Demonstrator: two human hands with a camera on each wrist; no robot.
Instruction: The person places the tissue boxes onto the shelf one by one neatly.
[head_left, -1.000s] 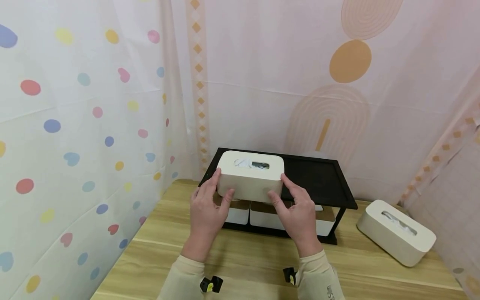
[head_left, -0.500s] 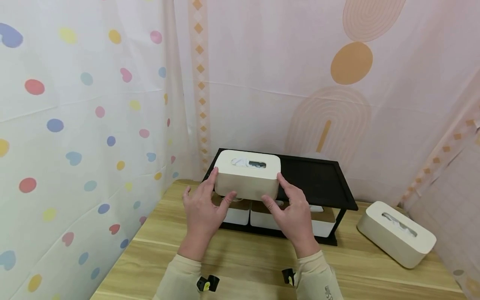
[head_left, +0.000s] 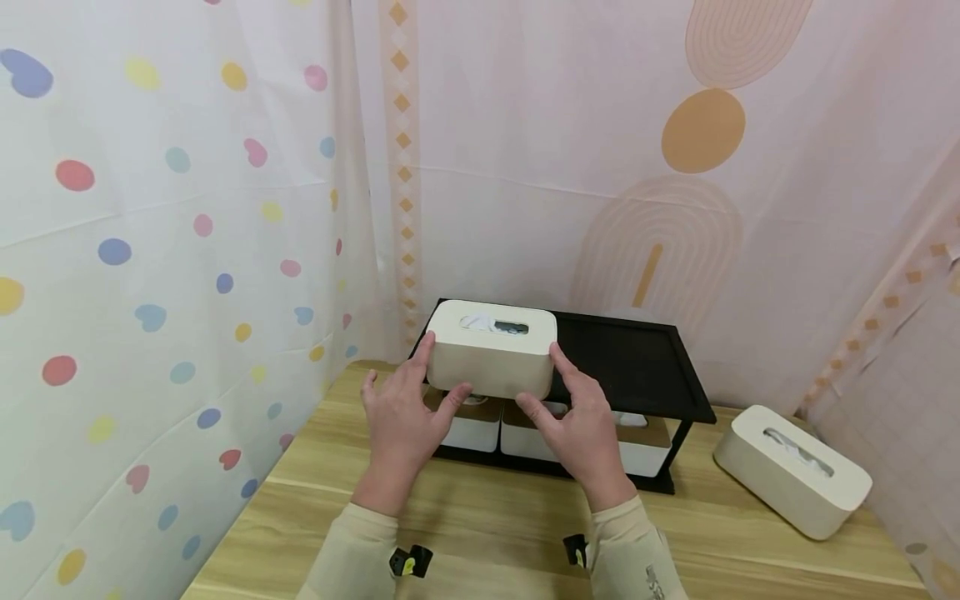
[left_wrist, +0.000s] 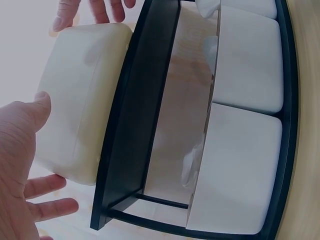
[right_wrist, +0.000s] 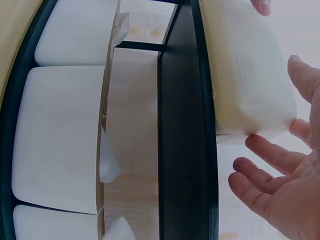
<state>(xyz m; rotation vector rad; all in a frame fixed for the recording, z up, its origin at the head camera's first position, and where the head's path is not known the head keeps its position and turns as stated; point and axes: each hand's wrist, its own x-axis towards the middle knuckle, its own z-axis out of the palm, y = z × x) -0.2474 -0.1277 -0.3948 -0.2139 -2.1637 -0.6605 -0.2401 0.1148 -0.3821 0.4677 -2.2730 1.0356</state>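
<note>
In the head view a beige tissue box (head_left: 491,358) with an oval slot sits at the left part of a black shelf's top (head_left: 618,367). My left hand (head_left: 405,421) is at its left end, fingers fairly straight, the thumb touching the front face. At the right end is my right hand (head_left: 581,429), fingers spread; in the right wrist view its fingertips touch the end of the box and its thumb stands off the front. The wrist views show the box's base at the shelf's edge. Its back is hidden.
Under the shelf top stand several white boxes (head_left: 641,458) with brown lids and tissue poking out. A second beige tissue box (head_left: 795,471) stands on the wooden table (head_left: 495,517) to the right. Patterned curtains (head_left: 480,208) hang behind and on both sides.
The tissue box has shifted a little to the left along the shelf top, and both hands have moved left with it. The second tissue box has stayed in place.
</note>
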